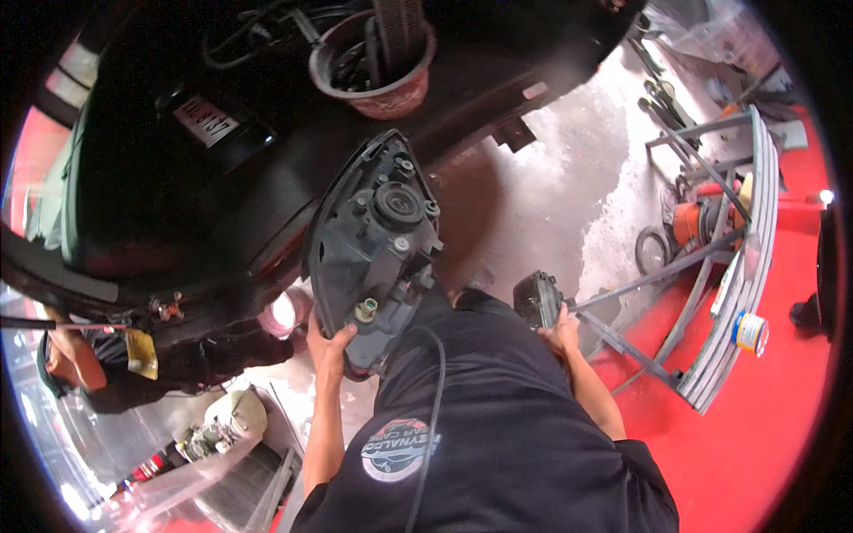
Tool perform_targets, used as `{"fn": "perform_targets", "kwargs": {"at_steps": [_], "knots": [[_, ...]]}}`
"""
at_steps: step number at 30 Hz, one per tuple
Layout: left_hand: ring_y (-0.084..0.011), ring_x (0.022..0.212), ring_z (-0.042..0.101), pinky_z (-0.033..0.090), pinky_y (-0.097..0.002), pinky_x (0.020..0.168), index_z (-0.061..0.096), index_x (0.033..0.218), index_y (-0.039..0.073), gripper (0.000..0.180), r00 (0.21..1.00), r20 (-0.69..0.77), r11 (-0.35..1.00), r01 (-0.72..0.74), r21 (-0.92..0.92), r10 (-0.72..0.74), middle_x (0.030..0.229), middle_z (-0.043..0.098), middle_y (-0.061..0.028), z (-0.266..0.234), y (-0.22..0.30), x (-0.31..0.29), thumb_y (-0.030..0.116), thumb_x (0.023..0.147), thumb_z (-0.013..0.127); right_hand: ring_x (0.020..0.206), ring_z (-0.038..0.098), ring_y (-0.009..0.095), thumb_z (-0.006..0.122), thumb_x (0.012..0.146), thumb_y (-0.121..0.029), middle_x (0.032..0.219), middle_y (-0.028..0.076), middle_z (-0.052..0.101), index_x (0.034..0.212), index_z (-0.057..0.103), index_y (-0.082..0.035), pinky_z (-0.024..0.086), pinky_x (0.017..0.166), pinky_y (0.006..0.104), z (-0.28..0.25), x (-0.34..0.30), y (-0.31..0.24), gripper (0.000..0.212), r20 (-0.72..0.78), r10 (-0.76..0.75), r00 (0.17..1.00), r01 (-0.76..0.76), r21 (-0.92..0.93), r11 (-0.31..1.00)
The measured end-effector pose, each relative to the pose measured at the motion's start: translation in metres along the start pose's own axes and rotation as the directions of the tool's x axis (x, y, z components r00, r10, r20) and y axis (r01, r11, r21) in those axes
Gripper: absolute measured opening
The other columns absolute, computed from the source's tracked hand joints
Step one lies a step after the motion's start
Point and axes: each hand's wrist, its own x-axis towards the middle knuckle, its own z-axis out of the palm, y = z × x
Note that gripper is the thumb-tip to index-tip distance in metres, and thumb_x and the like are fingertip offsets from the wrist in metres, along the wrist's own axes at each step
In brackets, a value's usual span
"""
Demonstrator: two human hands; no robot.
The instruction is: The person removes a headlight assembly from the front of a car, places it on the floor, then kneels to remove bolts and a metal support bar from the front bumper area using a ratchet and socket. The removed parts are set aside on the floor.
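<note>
A large black headlight (378,258) stands tilted in front of me, with its back side and round cap facing up. My left hand (329,348) grips its lower end, the thumb lying over the edge near a bulb socket. Lower and to the right, my right hand (560,336) is closed on a smaller dark, box-shaped part (536,300) that looks like a lamp. Its far side is turned away from view. The headlight's upper end is close to a dark car panel (293,169), and I cannot tell whether they touch.
A reddish bucket (386,102) of tools or parts rests on the dark panel, beside a plate (206,122). At right stands a grey metal rack (755,222) with a tin (751,333); an orange machine (691,222) sits behind it. Another person's arm (78,355) shows at left.
</note>
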Motion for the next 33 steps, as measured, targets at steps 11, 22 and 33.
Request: {"fn": "perform_targets", "kwargs": {"at_steps": [11,22,33], "knots": [[-0.0257,0.108,0.061,0.044,-0.0341,0.098,0.046,0.137,-0.006,0.082,0.966,0.257,0.999,-0.024,0.048,0.011,0.12,0.063,-0.0169,0.038,0.018,0.022,0.017,0.064,0.076,0.125,0.051,0.044,0.083,0.067,-0.038,0.133,0.03,0.049,0.157,0.016,-0.014,0.045,0.104,0.0485,0.009,-0.018,0.02,0.115,0.08,0.157,0.984,-0.168,0.161,0.972],[-0.0244,0.103,0.063,0.047,-0.0332,0.094,0.051,0.131,-0.005,0.072,0.914,0.399,0.997,0.059,0.055,-0.076,0.116,0.065,-0.016,0.059,0.031,0.03,0.02,0.067,0.074,0.123,0.052,0.043,0.085,0.065,-0.039,0.132,0.03,0.052,0.157,0.017,-0.011,0.046,0.103,0.048,0.033,-0.03,0.042,0.118,0.092,0.225,0.97,-0.239,0.205,0.949],[-0.0262,0.11,0.06,0.045,-0.035,0.098,0.048,0.135,-0.006,0.078,0.871,0.474,0.989,0.074,0.132,-0.128,0.122,0.062,-0.0186,0.061,0.028,0.039,0.022,0.067,0.076,0.118,0.057,0.044,0.086,0.068,-0.037,0.127,0.029,0.057,0.157,0.016,-0.011,0.048,0.099,0.0475,0.036,-0.027,0.039,0.117,0.087,0.223,0.971,-0.236,0.196,0.952]]}}
